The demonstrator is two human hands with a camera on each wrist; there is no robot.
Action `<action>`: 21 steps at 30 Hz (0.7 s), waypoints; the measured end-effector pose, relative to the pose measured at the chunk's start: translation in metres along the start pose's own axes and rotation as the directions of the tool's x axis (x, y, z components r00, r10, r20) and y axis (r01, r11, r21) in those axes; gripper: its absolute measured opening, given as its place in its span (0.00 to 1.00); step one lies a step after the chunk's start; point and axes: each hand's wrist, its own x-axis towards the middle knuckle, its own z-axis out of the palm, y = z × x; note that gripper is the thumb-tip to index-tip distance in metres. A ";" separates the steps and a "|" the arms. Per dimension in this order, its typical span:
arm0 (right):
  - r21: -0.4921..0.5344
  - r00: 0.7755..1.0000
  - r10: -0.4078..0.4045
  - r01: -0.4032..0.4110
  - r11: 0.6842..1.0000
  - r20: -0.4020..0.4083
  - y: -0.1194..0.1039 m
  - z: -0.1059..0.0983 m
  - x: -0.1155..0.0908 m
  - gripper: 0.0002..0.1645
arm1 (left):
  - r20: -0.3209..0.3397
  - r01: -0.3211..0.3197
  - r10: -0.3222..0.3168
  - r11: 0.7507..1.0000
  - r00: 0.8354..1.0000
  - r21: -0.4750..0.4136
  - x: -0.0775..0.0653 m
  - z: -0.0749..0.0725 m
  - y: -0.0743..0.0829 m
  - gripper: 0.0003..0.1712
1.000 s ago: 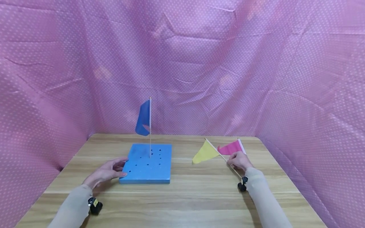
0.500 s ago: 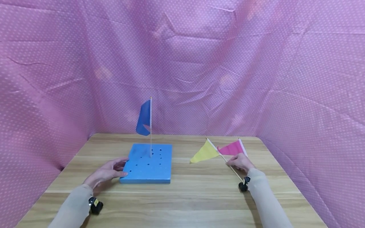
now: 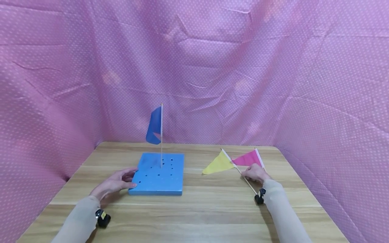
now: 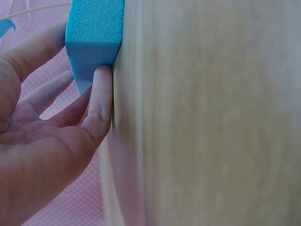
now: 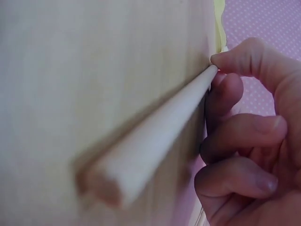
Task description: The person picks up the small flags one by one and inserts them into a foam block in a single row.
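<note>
Toward the right edge of the wood-grained worktop (image 3: 197, 216), the right hand (image 3: 256, 173) is pinching the slim wooden stick (image 3: 250, 184) of a triangular yellow flag (image 3: 218, 163), its other fingers curling; a pink flag (image 3: 247, 158) is lying just beyond. Nearer the left edge, the left hand (image 3: 114, 181) is spreading loosely, touching a grainy blue block (image 3: 164, 184) bearing an upright blue flag (image 3: 154, 125).

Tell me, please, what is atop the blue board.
A blue flag stands upright amid small holes in the blue board; the lower end of its stick is hidden inside.
</note>
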 end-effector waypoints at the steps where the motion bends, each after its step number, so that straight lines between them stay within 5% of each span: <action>1: 0.000 1.000 0.000 0.000 1.000 0.001 0.000 0.000 0.000 0.19 | 0.000 0.001 -0.001 1.000 1.000 -0.006 0.000 0.000 0.000 0.50; 21: 0.111 1.000 0.003 -0.003 0.994 0.001 0.003 -0.001 -0.002 0.17 | -0.002 0.039 -0.039 0.999 0.999 -0.008 0.003 -0.002 -0.002 0.51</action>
